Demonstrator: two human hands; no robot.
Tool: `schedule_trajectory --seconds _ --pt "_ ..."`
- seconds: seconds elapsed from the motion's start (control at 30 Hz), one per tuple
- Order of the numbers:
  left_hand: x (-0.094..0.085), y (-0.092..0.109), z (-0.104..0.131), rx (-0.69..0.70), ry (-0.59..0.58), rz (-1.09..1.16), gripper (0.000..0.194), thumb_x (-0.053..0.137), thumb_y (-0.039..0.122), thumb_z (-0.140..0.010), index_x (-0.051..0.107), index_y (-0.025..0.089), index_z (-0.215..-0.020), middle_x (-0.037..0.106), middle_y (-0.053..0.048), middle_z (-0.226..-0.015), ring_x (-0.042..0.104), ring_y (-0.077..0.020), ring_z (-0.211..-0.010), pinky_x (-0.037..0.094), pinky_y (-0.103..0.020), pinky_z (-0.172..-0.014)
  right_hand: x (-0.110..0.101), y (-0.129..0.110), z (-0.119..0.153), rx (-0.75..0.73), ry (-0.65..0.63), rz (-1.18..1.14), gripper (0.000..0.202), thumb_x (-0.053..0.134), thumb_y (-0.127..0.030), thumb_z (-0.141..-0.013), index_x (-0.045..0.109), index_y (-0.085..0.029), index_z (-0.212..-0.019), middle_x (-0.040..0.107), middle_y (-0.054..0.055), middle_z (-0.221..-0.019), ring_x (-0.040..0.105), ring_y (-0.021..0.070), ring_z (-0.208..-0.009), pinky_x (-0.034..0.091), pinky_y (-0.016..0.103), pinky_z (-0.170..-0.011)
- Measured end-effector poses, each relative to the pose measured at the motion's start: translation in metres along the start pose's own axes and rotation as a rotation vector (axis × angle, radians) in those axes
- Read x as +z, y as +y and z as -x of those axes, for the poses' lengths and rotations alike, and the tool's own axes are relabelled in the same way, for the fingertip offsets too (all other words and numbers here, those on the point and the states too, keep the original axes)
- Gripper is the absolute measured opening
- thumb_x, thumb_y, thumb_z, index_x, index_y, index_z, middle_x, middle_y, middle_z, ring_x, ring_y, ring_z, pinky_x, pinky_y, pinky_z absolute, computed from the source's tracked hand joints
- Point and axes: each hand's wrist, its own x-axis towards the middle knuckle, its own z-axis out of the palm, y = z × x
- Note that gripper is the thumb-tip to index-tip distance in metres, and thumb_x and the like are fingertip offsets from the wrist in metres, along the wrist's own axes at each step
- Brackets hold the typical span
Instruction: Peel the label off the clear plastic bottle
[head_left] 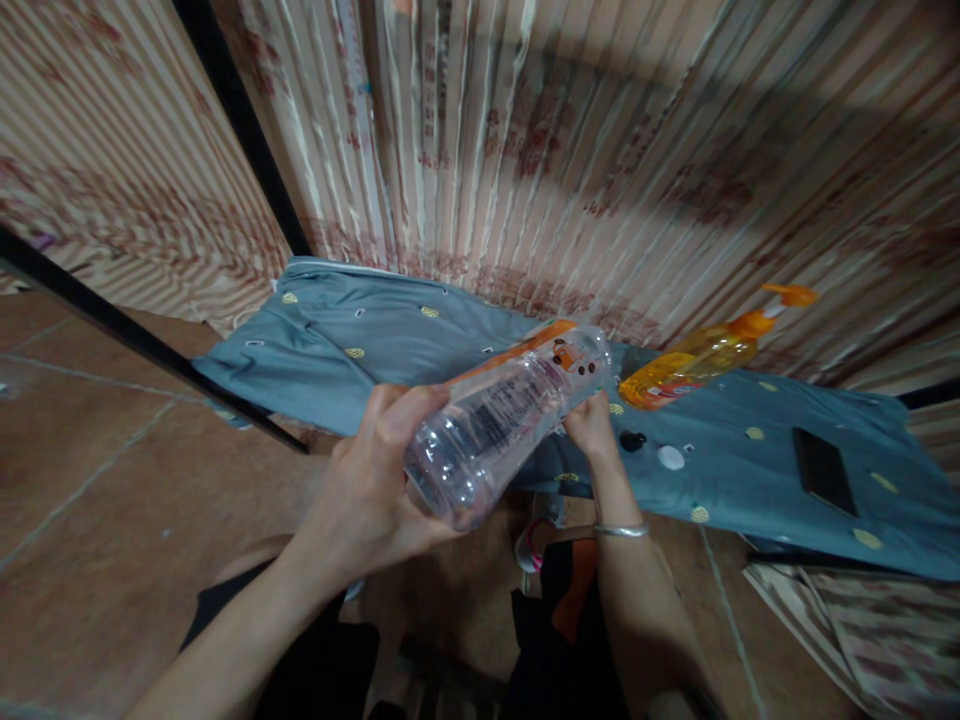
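A large clear plastic bottle (pixel 499 425) with an orange-edged label is tilted over the cloth, its far end raised to the right. My left hand (pixel 382 480) is wrapped round its near end, thumb below and fingers on top. At the underside of the far end is my right hand (pixel 590 425), closed against the bottle, its fingers partly hidden behind it. Just right of that hand lie a small black round object (pixel 633 441) and a white disc like a cap (pixel 670 457). A pump bottle (pixel 690 365) of yellow-orange liquid stands behind them.
A blue-grey patterned cloth (pixel 337 330) covers the narrow table. A dark phone-like slab (pixel 823 470) lies on its right part. Striped curtain (pixel 465 150) hangs close behind. Black poles (pixel 240 120) rise at the left. Tiled floor (pixel 97 480) shows below.
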Motion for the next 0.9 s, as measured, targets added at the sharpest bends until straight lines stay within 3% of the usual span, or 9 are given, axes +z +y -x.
schedule_trajectory --seconds 0.9 --pt "-0.0004 0.0005 -0.0002 -0.016 0.0 0.011 0.087 0.081 0.03 -0.078 0.034 0.028 -0.152 0.06 -0.01 -0.114 0.068 -0.0247 -0.09 0.064 -0.036 -0.06 0.0003 -0.0037 0.0001 0.008 -0.011 -0.021 0.074 0.074 -0.039 -0.078 0.05 -0.017 -0.144 0.07 0.017 -0.131 0.067 0.035 -0.122 0.052 0.055 -0.11"
